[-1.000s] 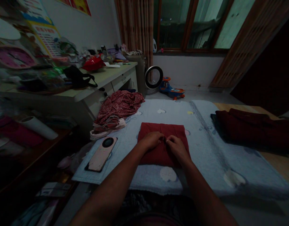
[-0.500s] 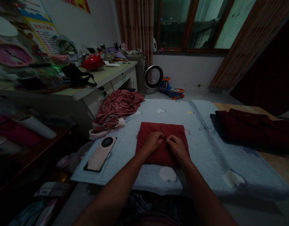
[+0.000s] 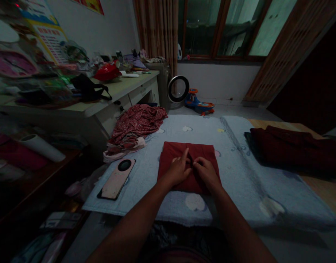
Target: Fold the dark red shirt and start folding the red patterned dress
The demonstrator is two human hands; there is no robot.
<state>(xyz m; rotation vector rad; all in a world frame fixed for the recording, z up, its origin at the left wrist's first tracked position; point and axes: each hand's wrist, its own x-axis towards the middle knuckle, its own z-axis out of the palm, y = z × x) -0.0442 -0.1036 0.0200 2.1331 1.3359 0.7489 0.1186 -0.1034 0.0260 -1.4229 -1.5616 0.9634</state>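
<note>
A dark red garment (image 3: 172, 149), folded into a neat square, lies flat on the light blue blanket in front of me. My left hand (image 3: 180, 168) rests over its middle, index finger stretched forward and thumb held apart, with nothing visible between them. Just to the right, my right hand (image 3: 206, 171) has thumb and fingers pinched at the garment's centre, by a thin dark line like a cord or slit. The low light hides exactly which part it pinches.
A pale blanket (image 3: 236, 197) covers the table. On it are a phone (image 3: 116, 182) and a crumpled patterned red cloth (image 3: 139, 120) to the left. Dark folded clothes (image 3: 293, 149) sit at the right. A cluttered desk (image 3: 135, 84) and a ride-on toy (image 3: 199, 104) stand beyond.
My left hand's fingers have come out of their pinch near the garment's centre; the index finger now extends forward. My right hand stays pinched in about the same place.
</note>
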